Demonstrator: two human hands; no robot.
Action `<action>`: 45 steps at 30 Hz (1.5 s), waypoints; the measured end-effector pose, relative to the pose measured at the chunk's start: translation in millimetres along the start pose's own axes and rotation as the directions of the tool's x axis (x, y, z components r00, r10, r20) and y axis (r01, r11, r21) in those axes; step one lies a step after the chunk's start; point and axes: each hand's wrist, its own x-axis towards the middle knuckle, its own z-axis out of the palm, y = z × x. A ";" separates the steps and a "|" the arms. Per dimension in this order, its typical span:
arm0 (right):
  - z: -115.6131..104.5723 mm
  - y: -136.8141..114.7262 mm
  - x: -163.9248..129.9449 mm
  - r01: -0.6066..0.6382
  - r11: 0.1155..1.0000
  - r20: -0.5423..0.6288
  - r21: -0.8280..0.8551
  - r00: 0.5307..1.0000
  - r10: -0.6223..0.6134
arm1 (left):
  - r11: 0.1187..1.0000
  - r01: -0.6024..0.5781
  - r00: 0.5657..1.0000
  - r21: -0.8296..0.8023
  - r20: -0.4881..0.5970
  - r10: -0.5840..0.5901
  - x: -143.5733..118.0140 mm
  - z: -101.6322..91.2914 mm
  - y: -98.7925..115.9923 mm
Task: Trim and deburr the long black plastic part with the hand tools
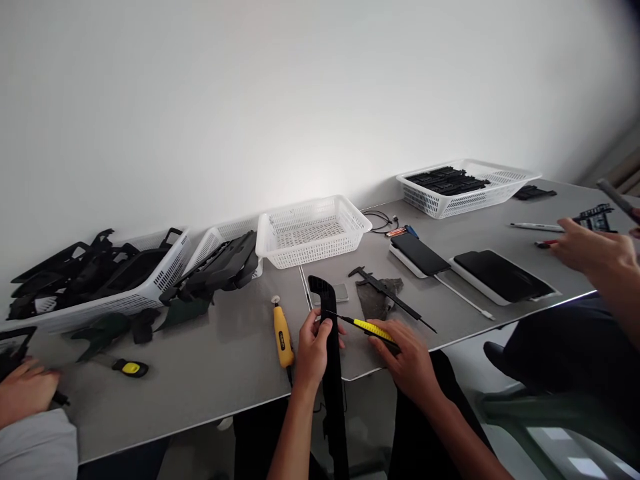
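My left hand grips a long black plastic part that stands on end across the front edge of the grey table. In my right hand is a yellow-handled tool, and its thin tip touches the black part near my left thumb. A yellow rotary tool lies on the table just left of my left hand.
White baskets: one of black parts far left, a second, an empty one, another back right. A caliper, dark scrap, two phones on pads. Other people's hands at left and right.
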 end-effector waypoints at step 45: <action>0.2 2.3 -5.9 -0.072 0.997 -0.092 0.034 0.993 0.075 | 0.998 0.028 0.999 -0.061 0.022 -0.027 -2.7 -2.8 0.8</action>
